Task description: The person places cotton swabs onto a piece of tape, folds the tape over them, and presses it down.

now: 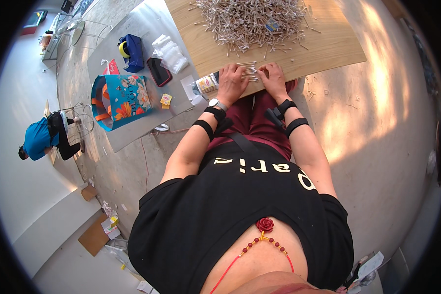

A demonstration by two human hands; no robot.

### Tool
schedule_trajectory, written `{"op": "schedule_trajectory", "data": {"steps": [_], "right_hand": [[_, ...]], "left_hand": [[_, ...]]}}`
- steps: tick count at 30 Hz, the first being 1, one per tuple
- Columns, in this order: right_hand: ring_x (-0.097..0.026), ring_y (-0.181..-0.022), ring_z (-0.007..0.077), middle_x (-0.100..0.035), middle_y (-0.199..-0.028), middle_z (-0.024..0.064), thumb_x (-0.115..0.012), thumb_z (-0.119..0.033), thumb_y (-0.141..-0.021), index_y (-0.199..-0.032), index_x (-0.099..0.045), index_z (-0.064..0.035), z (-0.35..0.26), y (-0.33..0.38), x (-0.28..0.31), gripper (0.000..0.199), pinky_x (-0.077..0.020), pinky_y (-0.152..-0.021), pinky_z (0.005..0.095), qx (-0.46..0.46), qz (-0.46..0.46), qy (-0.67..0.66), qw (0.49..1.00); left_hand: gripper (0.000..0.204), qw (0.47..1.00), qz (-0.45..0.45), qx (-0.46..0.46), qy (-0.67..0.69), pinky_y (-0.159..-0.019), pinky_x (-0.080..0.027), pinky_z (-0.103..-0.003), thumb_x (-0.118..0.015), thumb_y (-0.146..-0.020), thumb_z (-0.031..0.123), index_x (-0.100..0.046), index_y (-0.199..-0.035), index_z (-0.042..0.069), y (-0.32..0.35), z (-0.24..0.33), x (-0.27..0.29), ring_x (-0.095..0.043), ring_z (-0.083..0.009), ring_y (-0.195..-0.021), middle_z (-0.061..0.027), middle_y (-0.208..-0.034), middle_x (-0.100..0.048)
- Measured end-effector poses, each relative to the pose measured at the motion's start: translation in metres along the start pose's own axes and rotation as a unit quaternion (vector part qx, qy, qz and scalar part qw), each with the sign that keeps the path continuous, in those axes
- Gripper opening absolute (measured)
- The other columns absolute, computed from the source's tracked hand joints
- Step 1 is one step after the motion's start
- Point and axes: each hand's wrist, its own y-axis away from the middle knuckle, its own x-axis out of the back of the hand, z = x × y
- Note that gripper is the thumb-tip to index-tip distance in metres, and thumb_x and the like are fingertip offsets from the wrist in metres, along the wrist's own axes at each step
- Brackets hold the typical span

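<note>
A row of cotton swabs (250,71) lies side by side between my two hands at the near edge of the wooden board. My left hand (231,84) is closed at the left ends of the swabs, its fingers bent over them. At their right ends, the bent fingers of my right hand (273,80) pinch in. Just left of my left hand, a clear pack of cotton swabs (208,83) with a printed label lies partly hidden by the wrist. Beyond both hands a big loose heap of cotton swabs (252,22) covers the board (328,46).
On the grey table (152,110) to the left are a blue tape dispenser (131,53), clear plastic bags (169,54), a phone (159,72), a small yellow packet (166,100) and a floral bag (125,100). Another person (44,134) bends over at far left. Stray swabs lie on the floor.
</note>
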Motion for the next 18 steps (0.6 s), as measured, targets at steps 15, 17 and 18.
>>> {"op": "schedule_trajectory", "data": {"steps": [15,17,18], "right_hand": [[-0.063,-0.100,0.0323,-0.067,-0.101,0.0107,-0.074,-0.015,-0.090,-0.097,-0.074,-0.0070,0.000,0.001,0.011,0.011,-0.0507,-0.090,0.0424,0.013,-0.011,-0.042,0.999],[-0.063,-0.100,0.0324,-0.067,-0.102,0.0107,-0.074,-0.015,-0.090,-0.097,-0.074,-0.0069,0.000,0.001,0.012,0.011,-0.0507,-0.090,0.0426,0.014,-0.014,-0.043,0.999],[-0.063,-0.100,0.0324,-0.067,-0.102,0.0107,-0.074,-0.015,-0.090,-0.098,-0.074,-0.0068,0.001,0.001,0.012,0.011,-0.0506,-0.090,0.0426,0.015,-0.012,-0.044,0.999]], "left_hand": [[0.082,0.999,-0.006,0.048,-0.023,-0.110,-0.031,-0.048,-0.089,-0.074,0.043,-0.055,-0.140,0.007,-0.003,-0.016,-0.004,-0.044,-0.0352,-0.134,-0.0156,-0.139,-0.052],[0.078,0.999,-0.001,0.043,-0.024,-0.109,-0.031,-0.048,-0.088,-0.075,0.043,-0.057,-0.139,0.009,-0.005,-0.017,-0.005,-0.045,-0.0348,-0.133,-0.0145,-0.138,-0.053],[0.076,0.999,0.000,0.040,-0.023,-0.109,-0.031,-0.048,-0.088,-0.076,0.043,-0.058,-0.138,0.010,-0.006,-0.016,-0.005,-0.045,-0.0346,-0.132,-0.0140,-0.137,-0.053]]}}
